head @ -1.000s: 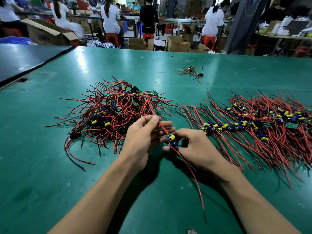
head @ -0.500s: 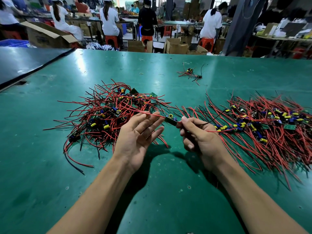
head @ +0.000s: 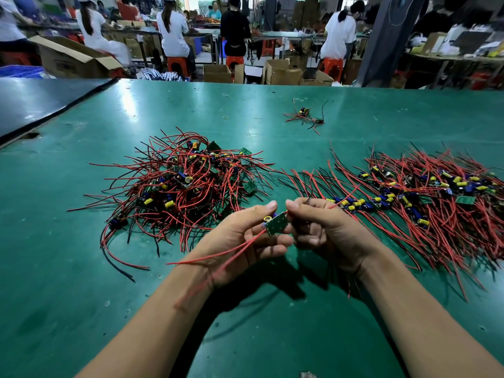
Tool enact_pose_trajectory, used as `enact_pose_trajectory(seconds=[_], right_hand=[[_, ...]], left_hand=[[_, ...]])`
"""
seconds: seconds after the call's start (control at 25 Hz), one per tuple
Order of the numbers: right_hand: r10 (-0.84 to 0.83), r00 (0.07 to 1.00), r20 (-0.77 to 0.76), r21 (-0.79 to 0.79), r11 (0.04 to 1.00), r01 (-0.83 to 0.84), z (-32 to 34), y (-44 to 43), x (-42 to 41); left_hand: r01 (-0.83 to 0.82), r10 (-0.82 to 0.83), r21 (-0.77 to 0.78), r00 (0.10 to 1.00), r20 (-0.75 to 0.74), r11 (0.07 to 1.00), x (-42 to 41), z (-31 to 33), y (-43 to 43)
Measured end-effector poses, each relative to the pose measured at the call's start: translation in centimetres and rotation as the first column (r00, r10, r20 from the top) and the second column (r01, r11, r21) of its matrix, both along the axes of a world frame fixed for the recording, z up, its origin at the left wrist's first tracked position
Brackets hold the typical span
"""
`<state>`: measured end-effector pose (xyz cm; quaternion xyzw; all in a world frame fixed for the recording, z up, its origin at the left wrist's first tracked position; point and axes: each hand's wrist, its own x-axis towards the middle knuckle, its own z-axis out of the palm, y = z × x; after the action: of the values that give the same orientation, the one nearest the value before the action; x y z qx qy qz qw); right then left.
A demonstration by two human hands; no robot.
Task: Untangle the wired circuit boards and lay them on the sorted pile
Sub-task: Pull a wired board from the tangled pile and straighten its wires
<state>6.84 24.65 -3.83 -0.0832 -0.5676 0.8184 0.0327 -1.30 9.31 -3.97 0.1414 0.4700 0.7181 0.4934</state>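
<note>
Holding a small green circuit board (head: 276, 224) above the counter (head: 81, 268), the left grip (head: 231, 233) pinches its edges; the right grip (head: 332, 230) pinches its red wire (head: 346, 199), between tangled pile (head: 188, 184) and sorted pile (head: 425, 195).

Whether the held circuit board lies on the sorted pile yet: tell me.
No, the left hand and right hand hold the circuit board above the table, apart from the sorted pile.
</note>
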Motion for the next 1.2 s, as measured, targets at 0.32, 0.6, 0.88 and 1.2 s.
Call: enact_pose_trajectory(seconds=[0.32,0.6,0.88,1.2], right_hand=[[-0.163,0.982,0.101,0.045,0.986,0.159,-1.0,0.3,-0.7],[-0.265,0.961,-0.086,0.672,0.696,0.252,-1.7,0.1,-0.6],[-0.23,0.97,-0.072,0.551,0.802,0.231,-1.7,-0.8,-0.9],[-0.301,0.952,-0.053,0.508,0.813,0.285,-1.5,-0.2,-1.0]], left_hand=[[-0.243,0.245,0.032,0.957,-0.158,0.969,0.4,-1.2,0.7],[-0.242,0.203,-0.114,0.939,-0.278,0.964,0.7,-1.9,1.0],[-0.241,0.196,-0.099,0.922,-0.333,0.965,0.6,-1.8,1.1],[-0.247,0.175,-0.108,0.878,-0.445,0.963,0.3,-2.3,1.3]])
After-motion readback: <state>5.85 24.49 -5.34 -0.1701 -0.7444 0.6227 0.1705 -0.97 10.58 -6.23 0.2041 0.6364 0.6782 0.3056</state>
